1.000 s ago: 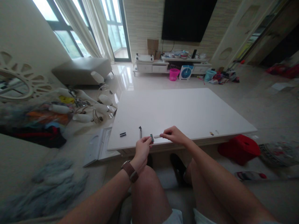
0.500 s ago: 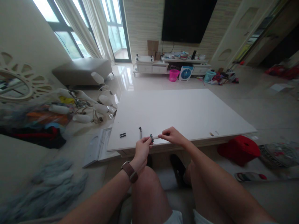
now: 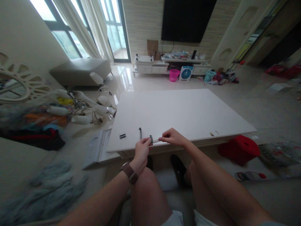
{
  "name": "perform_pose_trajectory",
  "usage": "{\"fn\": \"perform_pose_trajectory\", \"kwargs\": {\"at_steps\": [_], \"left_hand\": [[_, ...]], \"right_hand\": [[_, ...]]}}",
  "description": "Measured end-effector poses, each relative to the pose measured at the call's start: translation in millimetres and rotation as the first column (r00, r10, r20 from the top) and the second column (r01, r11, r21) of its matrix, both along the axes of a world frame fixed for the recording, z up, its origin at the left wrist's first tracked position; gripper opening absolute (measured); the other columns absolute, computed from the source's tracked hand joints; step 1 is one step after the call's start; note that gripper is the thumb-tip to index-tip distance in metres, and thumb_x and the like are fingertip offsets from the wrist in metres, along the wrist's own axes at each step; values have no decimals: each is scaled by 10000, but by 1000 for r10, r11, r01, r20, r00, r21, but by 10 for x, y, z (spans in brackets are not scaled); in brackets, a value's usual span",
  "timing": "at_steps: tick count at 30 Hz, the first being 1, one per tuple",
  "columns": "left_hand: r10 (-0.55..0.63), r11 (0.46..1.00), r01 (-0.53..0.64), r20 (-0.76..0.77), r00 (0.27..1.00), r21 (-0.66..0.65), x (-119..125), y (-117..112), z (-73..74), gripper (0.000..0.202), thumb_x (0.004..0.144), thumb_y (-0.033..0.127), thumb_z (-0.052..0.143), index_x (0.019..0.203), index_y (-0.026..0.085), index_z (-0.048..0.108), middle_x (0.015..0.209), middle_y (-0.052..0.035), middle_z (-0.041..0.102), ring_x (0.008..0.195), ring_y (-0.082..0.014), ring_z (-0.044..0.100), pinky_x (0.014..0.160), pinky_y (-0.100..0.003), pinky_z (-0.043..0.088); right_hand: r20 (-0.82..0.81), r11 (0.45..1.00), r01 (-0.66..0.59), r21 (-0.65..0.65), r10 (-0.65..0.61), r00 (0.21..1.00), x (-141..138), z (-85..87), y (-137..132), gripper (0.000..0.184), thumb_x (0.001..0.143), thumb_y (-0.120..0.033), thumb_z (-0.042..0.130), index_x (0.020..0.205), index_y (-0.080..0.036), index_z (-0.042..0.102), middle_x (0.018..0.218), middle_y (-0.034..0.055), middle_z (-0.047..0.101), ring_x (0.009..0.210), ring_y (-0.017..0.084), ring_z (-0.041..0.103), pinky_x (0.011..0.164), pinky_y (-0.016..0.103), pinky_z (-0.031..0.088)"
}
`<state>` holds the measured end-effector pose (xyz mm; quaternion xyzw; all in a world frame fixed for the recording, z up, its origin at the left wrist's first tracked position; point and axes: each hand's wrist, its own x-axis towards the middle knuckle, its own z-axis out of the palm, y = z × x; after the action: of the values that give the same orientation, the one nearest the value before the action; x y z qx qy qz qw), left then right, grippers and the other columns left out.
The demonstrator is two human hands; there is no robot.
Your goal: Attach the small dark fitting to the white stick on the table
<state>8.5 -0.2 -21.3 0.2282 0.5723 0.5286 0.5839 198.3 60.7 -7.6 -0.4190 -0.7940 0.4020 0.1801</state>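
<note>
Knees (image 3: 150,188) fill the foreground, with a brown watch (image 3: 129,172) on the left wrist. Just over the near edge of the desk (image 3: 188,110), the left hand (image 3: 141,150) has its fingers pinched on the green-tipped end of a small white stick (image 3: 154,140). The right hand (image 3: 173,138) has its fingers clamped on the other end. The stick lies nearly level, its long axis along the desk's edge and its green tip pointing to the person's left. Farther on, a thin dark tool (image 3: 140,132) and a black block (image 3: 122,136) lie on the desk. A red stool (image 3: 237,149) stands on the floor at the right.
</note>
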Motion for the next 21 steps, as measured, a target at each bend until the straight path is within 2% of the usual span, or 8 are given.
{"fn": "perform_pose_trajectory", "kwargs": {"at_steps": [4,6,10,13,15,18,21], "left_hand": [[-28,999,28,-5,1000,17,7,-9,16,335,584,365,797,785,110,717,744,-57,672,687,-137,579,612,-252,396],[-33,999,33,13,999,9,7,-14,10,333,588,354,800,797,109,719,748,-59,676,691,-137,585,618,-252,402],[-12,1000,12,37,999,-6,5,-17,-15,306,594,323,806,801,114,719,761,-61,684,698,-138,598,633,-252,411],[-4,999,6,55,998,-32,8,-15,-28,308,592,326,812,793,114,714,732,-53,673,669,-132,585,627,-254,408],[-17,1000,18,53,998,-24,12,-12,-34,320,594,342,814,794,114,713,716,-49,667,654,-130,576,623,-256,406],[-29,1000,29,33,999,4,17,-10,-41,335,598,362,812,799,112,716,718,-48,666,657,-127,573,620,-252,402],[-42,999,42,38,998,-3,13,-15,-52,335,605,357,811,810,111,713,730,-52,670,656,-122,575,617,-247,400]], "right_hand": [[-58,995,101,10,-100,993,56,2,35,516,864,-575,595,662,-102,652,538,-25,415,546,87,336,517,243,232],[-51,994,104,25,-103,993,32,-2,44,516,864,-572,596,655,-104,649,538,-26,411,548,85,330,520,245,227],[18,1000,1,8,-1,1000,-40,2,30,525,862,-569,600,611,-108,609,534,-34,378,544,78,318,517,246,205],[60,990,-122,-68,126,990,-23,19,11,528,845,-558,620,569,-110,574,522,-41,334,533,72,291,507,243,193],[29,984,-144,-110,148,989,21,31,6,511,846,-551,620,592,-107,601,524,-39,344,531,74,297,503,242,198],[-39,994,-48,-102,44,998,71,40,14,499,847,-564,615,660,-102,650,538,-30,394,536,83,333,504,243,217],[-34,999,35,-21,-36,999,47,29,29,518,853,-581,606,653,-105,643,543,-28,397,546,84,330,512,246,221]]}}
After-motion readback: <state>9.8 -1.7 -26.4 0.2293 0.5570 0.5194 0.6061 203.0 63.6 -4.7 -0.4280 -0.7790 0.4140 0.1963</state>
